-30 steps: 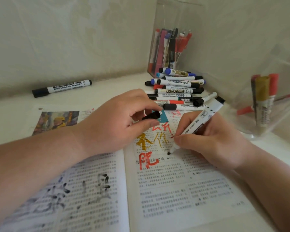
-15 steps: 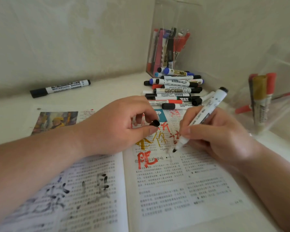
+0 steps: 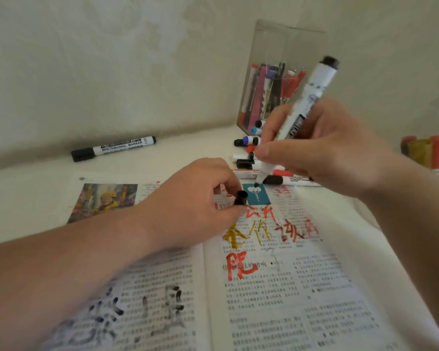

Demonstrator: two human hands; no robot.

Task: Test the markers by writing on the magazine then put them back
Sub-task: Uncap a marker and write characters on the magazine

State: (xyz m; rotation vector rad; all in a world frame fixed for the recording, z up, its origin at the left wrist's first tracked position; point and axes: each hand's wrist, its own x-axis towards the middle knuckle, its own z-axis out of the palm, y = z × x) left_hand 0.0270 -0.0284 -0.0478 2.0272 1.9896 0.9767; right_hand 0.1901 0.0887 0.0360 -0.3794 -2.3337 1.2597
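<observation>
pale wall corner, white surface (image 3: pixel 36 193) under both hands. open magazine (image 3: pixel 276 300) beneath hands, scribbled in red, gold, black. clear box (image 3: pixel 284 46) of markers beyond right hand. loose marker pile (image 3: pixel 246 141) just behind right hand. right hand (image 3: pixel 322 148) grips uncapped white marker (image 3: pixel 312 92), tip down at magazine's teal patch, contact unclear. left hand (image 3: pixel 195 198) pinches black cap (image 3: pixel 240 197), just left of tip. lone black marker (image 3: pixel 114 148) well beyond left hand.
</observation>
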